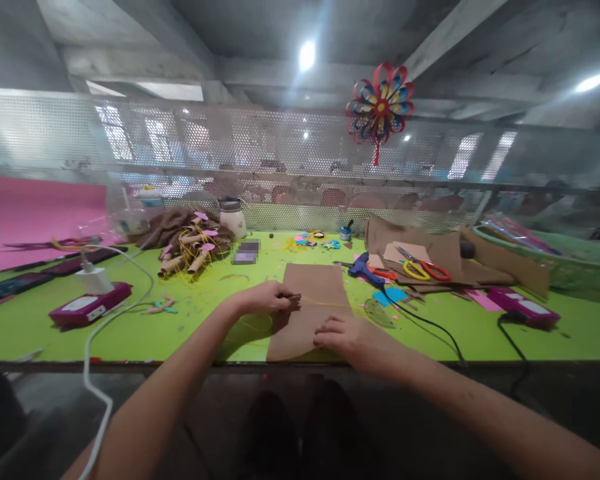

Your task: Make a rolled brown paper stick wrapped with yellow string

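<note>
A sheet of brown paper lies on the green table in front of me. Over its left edge, my left hand pinches a small brown piece. From that piece a thin yellow string runs to the right across the sheet. My right hand rests low on the right part of the paper, palm down with its fingers spread and holding nothing that I can see.
A blue glue gun with a black cord lies right of the paper, near scissors and brown sheets. Brown rolls with yellow string lie at the back left. Purple power strips stand on both sides, one with a white cable.
</note>
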`<state>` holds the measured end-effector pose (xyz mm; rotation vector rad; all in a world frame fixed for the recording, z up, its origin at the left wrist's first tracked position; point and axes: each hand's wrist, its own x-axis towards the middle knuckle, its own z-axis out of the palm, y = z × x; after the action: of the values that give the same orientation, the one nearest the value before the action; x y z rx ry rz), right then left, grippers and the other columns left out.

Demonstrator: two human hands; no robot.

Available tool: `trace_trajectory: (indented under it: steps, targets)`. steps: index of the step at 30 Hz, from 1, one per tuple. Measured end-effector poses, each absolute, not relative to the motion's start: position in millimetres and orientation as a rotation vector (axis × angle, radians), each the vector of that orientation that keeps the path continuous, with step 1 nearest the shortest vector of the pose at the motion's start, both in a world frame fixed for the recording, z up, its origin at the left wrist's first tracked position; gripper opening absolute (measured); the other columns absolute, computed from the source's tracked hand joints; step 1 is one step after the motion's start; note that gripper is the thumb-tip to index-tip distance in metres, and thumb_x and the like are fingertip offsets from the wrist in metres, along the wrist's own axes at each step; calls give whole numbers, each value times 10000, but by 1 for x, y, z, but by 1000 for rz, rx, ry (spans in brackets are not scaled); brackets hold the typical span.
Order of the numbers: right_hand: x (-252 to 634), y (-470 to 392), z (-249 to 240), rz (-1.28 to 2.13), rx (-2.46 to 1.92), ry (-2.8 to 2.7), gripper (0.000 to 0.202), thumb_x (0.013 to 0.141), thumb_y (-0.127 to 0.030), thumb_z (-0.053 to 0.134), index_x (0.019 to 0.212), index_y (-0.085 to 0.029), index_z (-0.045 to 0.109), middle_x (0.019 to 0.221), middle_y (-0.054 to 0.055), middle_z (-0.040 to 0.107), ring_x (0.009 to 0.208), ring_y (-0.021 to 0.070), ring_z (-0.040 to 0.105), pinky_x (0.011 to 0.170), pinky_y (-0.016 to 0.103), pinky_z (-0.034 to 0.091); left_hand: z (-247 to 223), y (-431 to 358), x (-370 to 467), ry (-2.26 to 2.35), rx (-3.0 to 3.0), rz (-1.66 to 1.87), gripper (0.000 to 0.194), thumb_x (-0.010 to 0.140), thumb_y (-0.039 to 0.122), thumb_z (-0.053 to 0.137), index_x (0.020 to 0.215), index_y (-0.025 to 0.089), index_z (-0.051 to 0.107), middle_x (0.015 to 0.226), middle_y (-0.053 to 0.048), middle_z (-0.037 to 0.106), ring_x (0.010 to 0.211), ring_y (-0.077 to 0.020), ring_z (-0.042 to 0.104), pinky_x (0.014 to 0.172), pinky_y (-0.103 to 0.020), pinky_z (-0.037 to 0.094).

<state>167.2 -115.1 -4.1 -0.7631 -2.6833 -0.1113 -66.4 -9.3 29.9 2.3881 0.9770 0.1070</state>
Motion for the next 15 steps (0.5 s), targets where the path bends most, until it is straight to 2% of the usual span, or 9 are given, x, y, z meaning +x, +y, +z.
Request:
trace_trajectory:
  steps: [5,8,12,15]
  targets:
    - [178,-131,-15,-122,-811,-2655,339,843,-61,452,1128,-168,603,1146,122,614,1096,207,518,929,358,435,29,-8,-68,1022,2437,127,358,816,399,433,982,154,635,862,-47,662,729,-155,545,637,-228,373]
    - [184,-131,-16,-116,-817,-2656,401,816,-17,437,1156,-167,587,1165,122,606,1130,202,495,957,362,417,32,-10,-68,1030,2408,252,370,802,358,452,1092,161,571,918,-60,668,769,-159,568,682,-236,393]
    - [176,-127,-11,-87,-823,-2654,419,817,-1,406,1164,-158,581,1185,116,594,1139,196,487,965,353,409,32,-13,-69,1074,2398,327,270,729,324,524,926,143,559,823,-45,649,731,-159,564,648,-242,400]
    - [166,-136,-4,2,-821,-2634,359,847,-41,410,1122,-166,604,1159,111,609,1111,190,509,948,344,416,29,-13,-72,1093,2377,330,229,702,339,548,813,141,568,780,-31,628,712,-151,550,631,-238,395]
